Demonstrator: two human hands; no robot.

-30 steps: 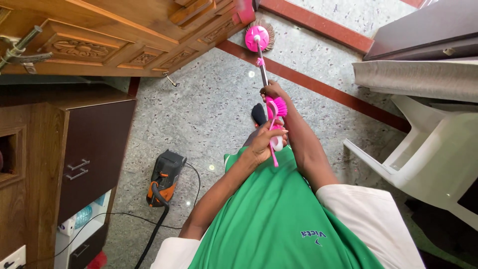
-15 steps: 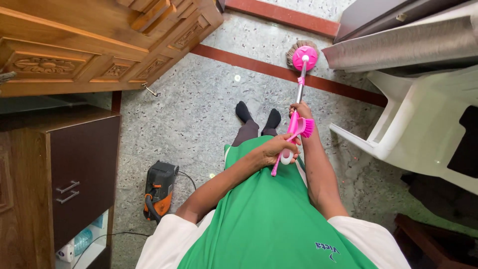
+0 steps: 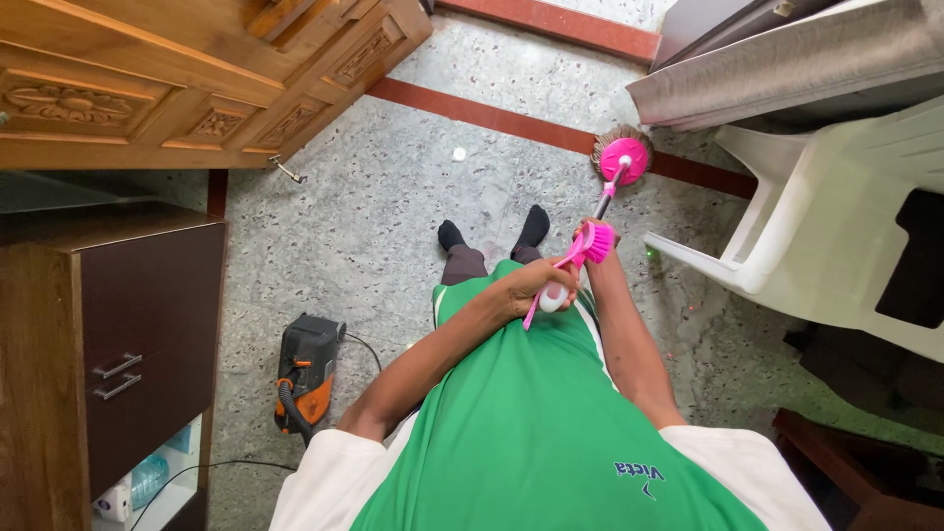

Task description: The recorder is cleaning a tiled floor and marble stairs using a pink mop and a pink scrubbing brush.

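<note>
Both hands hold a mop with a metal pole [image 3: 608,195] and a round pink mop head [image 3: 624,157] that rests on the speckled floor by the white plastic chair [image 3: 826,236]. My left hand [image 3: 536,285] is closed around the white top end of the pole, together with a small pink brush [image 3: 587,246]. My right hand [image 3: 588,258] grips the pole lower down, mostly hidden behind the brush bristles. My feet in black socks [image 3: 492,231] stand just left of the mop.
A black and orange vacuum cleaner [image 3: 307,369] with hose and cable sits on the floor at my left. A dark wooden cabinet [image 3: 128,334] stands further left, a carved wooden door [image 3: 197,88] above it. A red floor border [image 3: 492,116] crosses ahead.
The mop head has swung from the carved door at the upper middle to the right, ending beside the white chair. My view and hands turned with it.
</note>
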